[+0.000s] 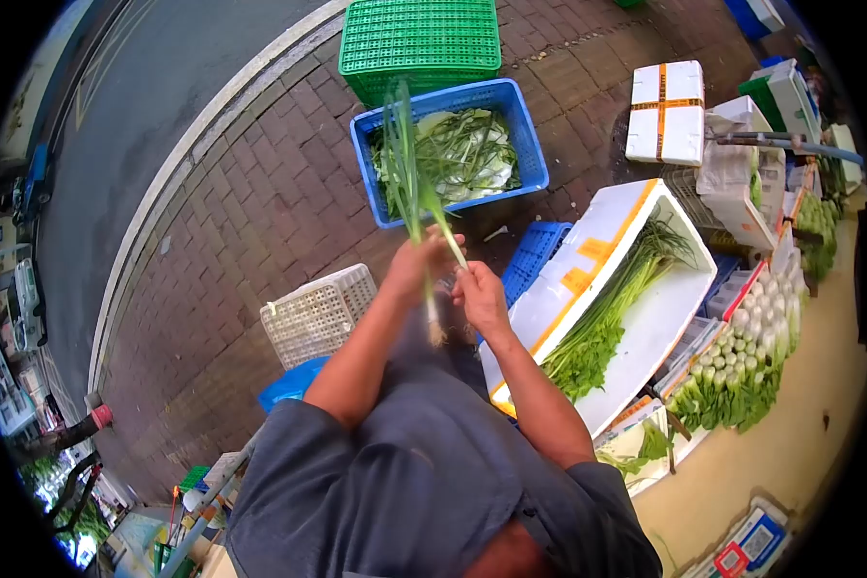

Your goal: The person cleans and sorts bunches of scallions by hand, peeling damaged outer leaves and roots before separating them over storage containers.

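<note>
My left hand [419,262] is closed around long green onions [405,169], their leaves pointing away from me and a white, rooted end hanging below the fist. Close beside it, the fingers of my right hand [480,294] pinch the pale lower end of a single green onion stalk, which slants up towards the other leaves. Beyond both hands sits a blue crate [530,178] with loose leaves and green trimmings in it; the onion tops overlap its near left side. Some fingertips are partly hidden.
To the right, a white foam box [660,337] holds leafy greens [588,342]. A green crate [419,43] stands behind the blue one, and a whitish basket [320,313] is at left. Further right are a taped foam box [665,114] and bok choy [732,380]. A kerb [178,159] borders the road.
</note>
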A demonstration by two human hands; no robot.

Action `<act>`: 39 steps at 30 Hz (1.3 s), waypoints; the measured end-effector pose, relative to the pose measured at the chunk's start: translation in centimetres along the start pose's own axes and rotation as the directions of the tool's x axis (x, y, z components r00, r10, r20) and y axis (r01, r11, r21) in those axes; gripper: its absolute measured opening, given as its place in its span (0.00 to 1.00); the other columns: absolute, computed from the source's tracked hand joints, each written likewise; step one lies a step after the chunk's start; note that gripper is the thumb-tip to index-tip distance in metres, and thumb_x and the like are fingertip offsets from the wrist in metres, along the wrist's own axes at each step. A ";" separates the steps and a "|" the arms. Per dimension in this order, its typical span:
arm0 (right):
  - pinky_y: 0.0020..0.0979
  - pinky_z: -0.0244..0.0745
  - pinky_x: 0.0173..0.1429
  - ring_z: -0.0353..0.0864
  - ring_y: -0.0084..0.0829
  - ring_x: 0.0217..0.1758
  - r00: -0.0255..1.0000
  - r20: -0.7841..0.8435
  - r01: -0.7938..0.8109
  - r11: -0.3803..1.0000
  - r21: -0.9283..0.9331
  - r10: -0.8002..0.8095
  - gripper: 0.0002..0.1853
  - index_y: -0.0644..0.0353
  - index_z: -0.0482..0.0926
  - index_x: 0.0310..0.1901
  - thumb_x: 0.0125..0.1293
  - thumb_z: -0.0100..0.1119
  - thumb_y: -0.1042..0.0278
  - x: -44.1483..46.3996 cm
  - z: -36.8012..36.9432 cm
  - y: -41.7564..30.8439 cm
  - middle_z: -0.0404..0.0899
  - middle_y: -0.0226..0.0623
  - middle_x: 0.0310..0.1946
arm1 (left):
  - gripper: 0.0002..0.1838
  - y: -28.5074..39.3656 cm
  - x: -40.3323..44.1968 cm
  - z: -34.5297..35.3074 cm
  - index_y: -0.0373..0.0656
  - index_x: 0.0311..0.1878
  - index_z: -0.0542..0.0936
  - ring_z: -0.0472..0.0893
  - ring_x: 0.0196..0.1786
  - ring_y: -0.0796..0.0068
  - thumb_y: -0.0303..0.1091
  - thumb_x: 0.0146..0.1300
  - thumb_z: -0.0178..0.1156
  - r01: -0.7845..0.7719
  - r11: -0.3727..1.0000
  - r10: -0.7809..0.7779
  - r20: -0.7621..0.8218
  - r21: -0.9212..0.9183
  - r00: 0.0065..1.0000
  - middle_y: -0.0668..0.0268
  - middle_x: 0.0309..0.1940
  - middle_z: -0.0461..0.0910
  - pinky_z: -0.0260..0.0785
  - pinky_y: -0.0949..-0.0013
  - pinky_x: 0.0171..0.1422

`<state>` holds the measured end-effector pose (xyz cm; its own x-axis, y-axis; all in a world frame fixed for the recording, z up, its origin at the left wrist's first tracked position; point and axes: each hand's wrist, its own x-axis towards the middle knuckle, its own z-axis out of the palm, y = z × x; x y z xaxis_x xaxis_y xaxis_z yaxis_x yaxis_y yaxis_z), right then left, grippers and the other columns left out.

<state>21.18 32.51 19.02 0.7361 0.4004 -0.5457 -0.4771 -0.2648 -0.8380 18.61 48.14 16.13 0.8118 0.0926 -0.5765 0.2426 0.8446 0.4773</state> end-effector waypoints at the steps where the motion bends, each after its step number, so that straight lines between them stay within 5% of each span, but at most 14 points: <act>1: 0.22 0.74 0.32 0.76 0.19 0.26 1.000 -0.025 -0.004 0.999 0.041 0.005 0.10 0.63 0.76 0.42 0.76 0.51 0.64 -0.1 -0.1 0.2 0.77 0.30 0.25 | 0.24 -0.1 -0.1 0.3 0.34 0.67 0.66 0.80 0.53 0.57 0.38 0.75 0.52 0.003 1.000 -0.003 0.022 -0.003 1.000 0.50 0.54 0.79 0.75 0.53 0.57; 7: 0.21 0.73 0.34 0.75 0.19 0.28 0.987 -0.146 -0.001 0.921 0.390 0.063 0.09 0.62 0.74 0.44 0.77 0.51 0.65 -0.9 -0.8 0.2 0.76 0.29 0.27 | 0.26 -0.3 0.0 -0.2 0.37 0.68 0.67 0.82 0.51 0.60 0.43 0.75 0.53 0.145 0.979 -0.154 0.054 0.140 0.987 0.52 0.52 0.81 0.76 0.55 0.57; 10: 0.20 0.70 0.35 0.74 0.17 0.30 0.993 -0.117 0.021 0.933 0.358 0.023 0.09 0.62 0.74 0.44 0.76 0.51 0.65 -1.4 -0.3 1.6 0.75 0.27 0.28 | 0.22 -1.7 0.2 -0.1 0.39 0.65 0.72 0.83 0.49 0.64 0.43 0.75 0.53 0.139 0.956 -0.138 -0.022 0.258 0.990 0.55 0.50 0.83 0.78 0.59 0.55; 14: 0.20 0.65 0.35 0.69 0.15 0.31 0.983 -0.142 0.117 0.993 -0.029 -0.120 0.09 0.62 0.75 0.45 0.75 0.53 0.64 -2.3 0.1 6.0 0.73 0.25 0.30 | 0.20 -3.5 0.7 2.2 0.39 0.62 0.75 0.83 0.46 0.67 0.44 0.77 0.51 0.118 0.933 -0.103 -0.060 0.340 0.993 0.57 0.48 0.83 0.78 0.62 0.50; 20: 0.22 0.70 0.34 0.74 0.16 0.31 0.991 -0.094 -0.059 0.955 0.290 0.090 0.09 0.62 0.74 0.48 0.75 0.52 0.66 -3.5 -1.3 4.8 0.78 0.30 0.32 | 0.21 -4.9 0.2 4.6 0.34 0.58 0.74 0.84 0.44 0.64 0.45 0.77 0.49 0.144 0.871 -0.139 -0.046 0.469 0.989 0.55 0.46 0.82 0.79 0.60 0.49; 23: 0.22 0.71 0.34 0.75 0.17 0.32 0.993 -0.093 -0.047 0.956 0.289 0.076 0.09 0.63 0.74 0.49 0.75 0.52 0.67 -4.3 -2.3 4.0 0.79 0.31 0.32 | 0.20 -5.6 0.2 5.3 0.34 0.57 0.74 0.84 0.44 0.62 0.42 0.76 0.50 0.203 0.917 -0.198 -0.050 0.342 0.979 0.54 0.47 0.82 0.79 0.58 0.50; 26: 0.22 0.72 0.37 0.77 0.19 0.34 0.991 -0.076 -0.106 0.992 0.064 0.111 0.10 0.63 0.74 0.49 0.75 0.52 0.66 -6.2 -3.7 3.2 0.79 0.32 0.32 | 0.19 -5.9 1.3 5.1 0.33 0.57 0.74 0.84 0.45 0.60 0.41 0.76 0.51 0.360 0.930 -0.361 0.002 0.075 0.933 0.55 0.49 0.82 0.80 0.57 0.51; 29: 0.24 0.74 0.40 0.79 0.21 0.35 0.995 -0.101 0.000 0.991 -0.131 -0.014 0.12 0.65 0.74 0.51 0.75 0.52 0.66 -8.8 -4.8 7.1 0.80 0.33 0.33 | 0.19 -6.4 3.0 4.0 0.34 0.57 0.75 0.84 0.45 0.58 0.41 0.76 0.51 0.317 0.941 -0.314 0.049 -0.119 0.948 0.56 0.52 0.81 0.80 0.55 0.52; 35: 0.27 0.75 0.41 0.79 0.24 0.34 0.992 -0.122 -0.031 0.912 -0.408 -0.021 0.13 0.66 0.74 0.53 0.75 0.51 0.67 -13.9 -6.5 9.5 0.80 0.36 0.33 | 0.18 -3.8 5.8 4.5 0.38 0.57 0.76 0.84 0.46 0.56 0.42 0.74 0.55 0.225 0.974 -0.224 0.038 -0.018 0.974 0.57 0.53 0.82 0.80 0.51 0.51; 39: 0.29 0.74 0.37 0.78 0.24 0.30 0.984 -0.166 -0.116 0.943 -0.311 0.066 0.12 0.65 0.75 0.52 0.74 0.52 0.67 -16.7 -7.4 13.7 0.78 0.36 0.29 | 0.17 -2.3 8.0 4.4 0.41 0.56 0.77 0.84 0.45 0.54 0.42 0.72 0.58 0.144 0.989 -0.145 0.049 0.018 0.988 0.57 0.53 0.82 0.80 0.48 0.48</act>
<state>5.85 15.70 16.68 0.7723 0.2306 -0.5919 -0.3863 -0.5693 -0.7257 26.83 44.61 13.30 0.7930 -0.0562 -0.6066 0.3662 0.8397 0.4011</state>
